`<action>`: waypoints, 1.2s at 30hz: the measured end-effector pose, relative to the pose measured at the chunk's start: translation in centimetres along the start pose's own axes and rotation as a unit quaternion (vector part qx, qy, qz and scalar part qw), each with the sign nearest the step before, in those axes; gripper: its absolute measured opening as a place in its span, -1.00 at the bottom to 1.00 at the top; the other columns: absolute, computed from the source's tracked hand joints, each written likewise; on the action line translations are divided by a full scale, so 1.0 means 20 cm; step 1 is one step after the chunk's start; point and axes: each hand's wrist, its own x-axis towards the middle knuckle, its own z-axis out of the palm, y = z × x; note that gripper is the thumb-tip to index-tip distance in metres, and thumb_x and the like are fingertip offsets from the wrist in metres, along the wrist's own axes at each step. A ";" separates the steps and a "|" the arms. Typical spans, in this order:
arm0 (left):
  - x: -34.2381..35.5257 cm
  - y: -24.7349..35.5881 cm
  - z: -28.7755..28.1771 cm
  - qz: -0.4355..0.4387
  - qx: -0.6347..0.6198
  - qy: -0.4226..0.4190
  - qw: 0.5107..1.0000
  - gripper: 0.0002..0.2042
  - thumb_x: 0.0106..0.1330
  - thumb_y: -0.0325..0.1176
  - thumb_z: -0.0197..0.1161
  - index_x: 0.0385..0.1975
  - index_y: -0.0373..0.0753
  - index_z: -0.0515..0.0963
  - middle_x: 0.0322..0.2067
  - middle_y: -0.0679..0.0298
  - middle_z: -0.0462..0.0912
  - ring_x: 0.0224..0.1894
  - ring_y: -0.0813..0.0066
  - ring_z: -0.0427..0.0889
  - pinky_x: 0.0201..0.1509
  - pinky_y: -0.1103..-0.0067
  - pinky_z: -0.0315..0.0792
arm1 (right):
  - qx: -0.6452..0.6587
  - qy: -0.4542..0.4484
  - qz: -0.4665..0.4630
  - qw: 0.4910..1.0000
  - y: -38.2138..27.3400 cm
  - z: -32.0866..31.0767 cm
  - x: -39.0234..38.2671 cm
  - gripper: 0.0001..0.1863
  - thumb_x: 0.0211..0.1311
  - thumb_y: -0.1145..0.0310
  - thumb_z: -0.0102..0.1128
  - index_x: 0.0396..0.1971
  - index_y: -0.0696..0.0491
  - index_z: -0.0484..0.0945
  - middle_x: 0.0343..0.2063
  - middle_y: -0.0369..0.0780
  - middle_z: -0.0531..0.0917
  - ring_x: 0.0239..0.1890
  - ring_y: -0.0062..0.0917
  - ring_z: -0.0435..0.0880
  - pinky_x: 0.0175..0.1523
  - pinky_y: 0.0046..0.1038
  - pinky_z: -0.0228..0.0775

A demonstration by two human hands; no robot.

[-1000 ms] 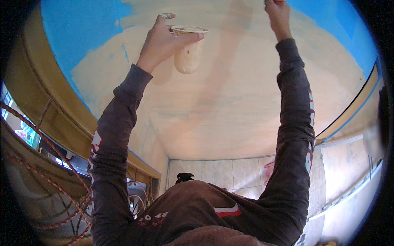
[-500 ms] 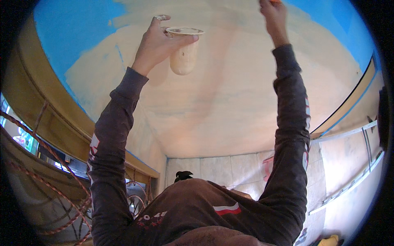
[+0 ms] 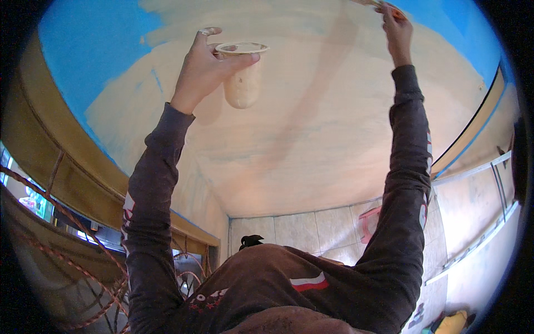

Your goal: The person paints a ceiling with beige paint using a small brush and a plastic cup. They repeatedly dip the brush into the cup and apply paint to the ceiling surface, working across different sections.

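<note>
My left hand (image 3: 201,72) is closed around the rim of a clear plastic cup (image 3: 243,89), which is upright and coated inside with cream paint. Pale paint smears the index fingertip. Higher up on the right, my right hand (image 3: 397,42) grips the orange handle of a paintbrush (image 3: 396,12); its pale head points left and is cut off by the top edge. Both arms reach up in front of a wall (image 3: 311,128) covered mostly in streaky cream paint. Bright blue (image 3: 94,50) still shows at the upper left and upper right.
On the left, twisted metal bars (image 3: 72,209) stand before an opening with a brownish frame. A metal ladder (image 3: 473,247) lies at the right. Below are floor tiles (image 3: 295,228), a red plastic item (image 3: 369,224) and a yellow thing (image 3: 451,323) at lower right.
My right hand has moved right and slightly down, bringing more of the paintbrush into view. The left hand and cup have shifted slightly left and down.
</note>
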 end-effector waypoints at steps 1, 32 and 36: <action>0.00 0.01 0.00 -0.005 0.009 0.003 1.000 -0.09 0.12 -0.09 0.61 0.36 -0.37 0.21 0.05 -0.16 0.64 0.01 0.22 0.73 0.07 0.40 0.63 | -0.013 0.009 0.000 1.000 0.06 -0.12 0.03 -0.73 0.46 0.18 0.25 -0.10 0.05 0.76 -0.33 -0.40 0.77 -0.51 -0.83 0.39 -0.42 -0.69 0.26; 0.00 0.05 0.03 -0.002 -0.066 -0.019 0.998 -0.04 0.09 -0.15 0.64 0.35 -0.50 0.16 0.01 -0.18 0.64 -0.02 0.23 0.74 0.03 0.47 0.64 | -0.020 0.099 0.019 0.995 0.23 -0.72 0.12 -0.71 0.42 0.21 0.33 -0.13 0.14 0.77 -0.40 -0.41 0.71 -0.53 -0.84 0.34 -0.45 -0.67 0.15; -0.02 0.11 0.01 -0.033 -0.047 -0.026 0.998 -0.20 0.19 -0.28 0.57 0.35 -0.35 0.23 0.10 -0.10 0.65 0.05 0.27 0.70 0.14 0.46 0.58 | -0.181 0.203 -0.078 0.959 0.21 -0.81 0.11 -0.76 0.37 0.25 0.31 -0.18 0.09 0.80 -0.42 -0.29 0.78 -0.52 -0.70 0.53 -0.38 -0.57 0.37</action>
